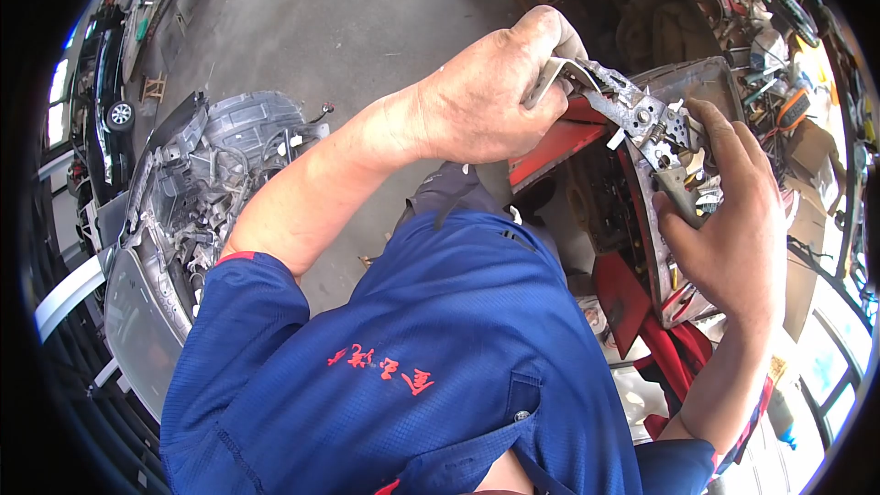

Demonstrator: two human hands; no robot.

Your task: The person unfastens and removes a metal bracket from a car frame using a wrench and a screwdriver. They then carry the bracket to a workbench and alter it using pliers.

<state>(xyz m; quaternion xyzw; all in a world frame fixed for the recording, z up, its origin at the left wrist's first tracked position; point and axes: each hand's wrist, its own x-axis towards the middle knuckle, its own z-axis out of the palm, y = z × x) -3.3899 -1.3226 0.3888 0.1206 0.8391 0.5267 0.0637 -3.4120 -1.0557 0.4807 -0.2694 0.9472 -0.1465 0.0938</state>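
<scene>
A metal lever mechanism [642, 117] with perforated plates and a bolt is held up between my hands, over a red tool cart. My left hand [500, 82] is closed around a flat, curved metal strip at the mechanism's upper left end. On the right, my right hand [729, 211] has its thumb near a grey cylindrical handle [676, 194] and its fingers bent over the mechanism's right side, gripping it. Part of what lies beneath those fingers is hidden.
The red cart [555, 151] with a metal tray top stands beneath the mechanism. Clutter and an orange device [792, 108] lie at the right. An opened car front [215, 165] is at the left, and a dark car [108, 110] stands farther off.
</scene>
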